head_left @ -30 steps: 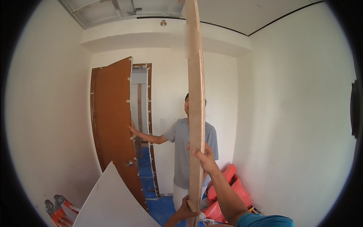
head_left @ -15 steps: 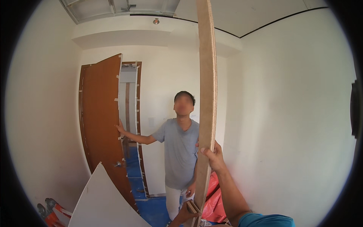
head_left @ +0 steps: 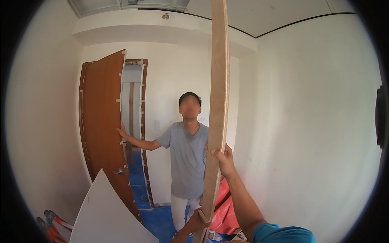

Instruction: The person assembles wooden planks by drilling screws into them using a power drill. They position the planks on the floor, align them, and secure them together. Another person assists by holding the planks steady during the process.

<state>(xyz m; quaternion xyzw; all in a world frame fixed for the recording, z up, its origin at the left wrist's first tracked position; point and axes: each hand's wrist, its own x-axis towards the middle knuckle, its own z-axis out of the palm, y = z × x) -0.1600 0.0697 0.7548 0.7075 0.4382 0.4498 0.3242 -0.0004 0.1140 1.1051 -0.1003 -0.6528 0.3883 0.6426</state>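
A long plywood plank (head_left: 219, 85) stands nearly upright before me, its layered edge turned to the right and its top beyond the upper rim. My right hand (head_left: 225, 160) is closed around it at mid-height, the thumb lying across the near face. Lower down, my left hand (head_left: 194, 223) grips the plank from the left, beside a short wooden piece (head_left: 204, 216) at its side. Whether that piece is fixed to the plank I cannot tell. The left fingers are partly hidden.
Behind the plank a person in a grey shirt (head_left: 184, 160) holds the edge of a half-open brown door (head_left: 103, 121). A white panel (head_left: 107, 214) rises at lower left, near orange-and-grey equipment (head_left: 52, 229). Red sheeting (head_left: 225, 210) lies behind my right forearm; blue covering (head_left: 158, 220) is on the floor.
My view has tilted slightly, so the room sits higher and a little further left. The plank's lower part has shifted left with my hands; both keep their hold.
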